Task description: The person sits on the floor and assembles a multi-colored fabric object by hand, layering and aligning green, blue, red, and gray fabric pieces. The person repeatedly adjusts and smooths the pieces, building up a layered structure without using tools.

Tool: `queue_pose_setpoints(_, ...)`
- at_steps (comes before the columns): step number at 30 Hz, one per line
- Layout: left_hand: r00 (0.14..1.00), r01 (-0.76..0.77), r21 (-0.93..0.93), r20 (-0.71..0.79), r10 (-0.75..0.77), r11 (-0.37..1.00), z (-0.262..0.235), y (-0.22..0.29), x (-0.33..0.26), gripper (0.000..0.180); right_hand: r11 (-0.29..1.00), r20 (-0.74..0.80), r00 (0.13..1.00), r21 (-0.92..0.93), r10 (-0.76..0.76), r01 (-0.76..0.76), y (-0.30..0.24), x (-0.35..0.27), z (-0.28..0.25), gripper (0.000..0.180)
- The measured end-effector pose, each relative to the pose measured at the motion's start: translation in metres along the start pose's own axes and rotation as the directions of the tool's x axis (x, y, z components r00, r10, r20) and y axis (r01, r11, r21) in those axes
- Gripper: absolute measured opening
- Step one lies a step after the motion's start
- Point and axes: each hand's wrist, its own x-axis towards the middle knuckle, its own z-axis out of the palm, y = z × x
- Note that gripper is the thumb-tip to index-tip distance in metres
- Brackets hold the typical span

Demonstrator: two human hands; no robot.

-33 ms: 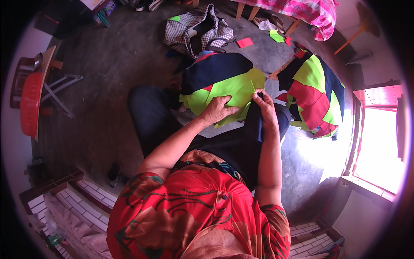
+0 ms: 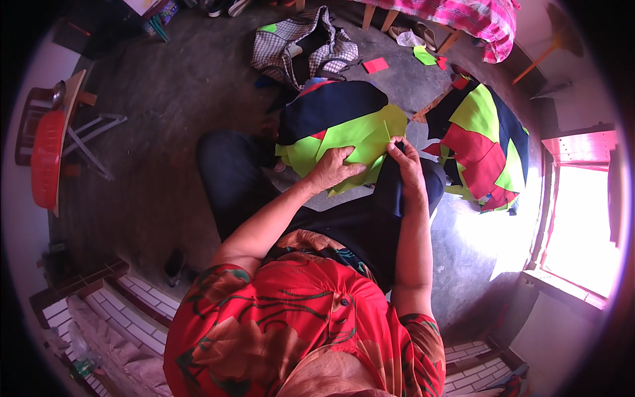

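Observation:
A pile of cut cloth lies over my lap, with lime-green cloth [image 2: 350,137] in front and a dark navy piece [image 2: 334,109] across its far side. My left hand [image 2: 333,171] rests on the green cloth, thumb and fingers spread apart. At the right edge of the pile, my right hand [image 2: 408,163] pinches a thin fold of the green cloth between thumb and fingertips. Small bits of red and blue show under the navy piece. The underside of the pile is hidden.
To the right stands a heap of red, green and navy cloth pieces [image 2: 476,149]. Beyond my lap lies a checked bag [image 2: 301,49], with a red scrap [image 2: 376,65] and a green scrap [image 2: 424,55] on the floor. A red basin [image 2: 46,159] is at far left.

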Motion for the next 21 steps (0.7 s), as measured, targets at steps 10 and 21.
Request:
queue_pose_setpoints(10,0.955,0.286,0.087,-0.106,-0.277,0.954,-0.043,-0.022,0.001,0.042,0.998,-0.109,0.994,-0.064,0.0,-0.007,-0.006,0.0,-0.002,0.008)
queue_pose_setpoints(21,0.985,0.165,0.187,0.015,-0.171,0.968,-0.08,-0.006,0.042,0.051,0.999,-0.108,0.994,-0.033,-0.002,-0.002,-0.008,0.001,0.0,0.006)
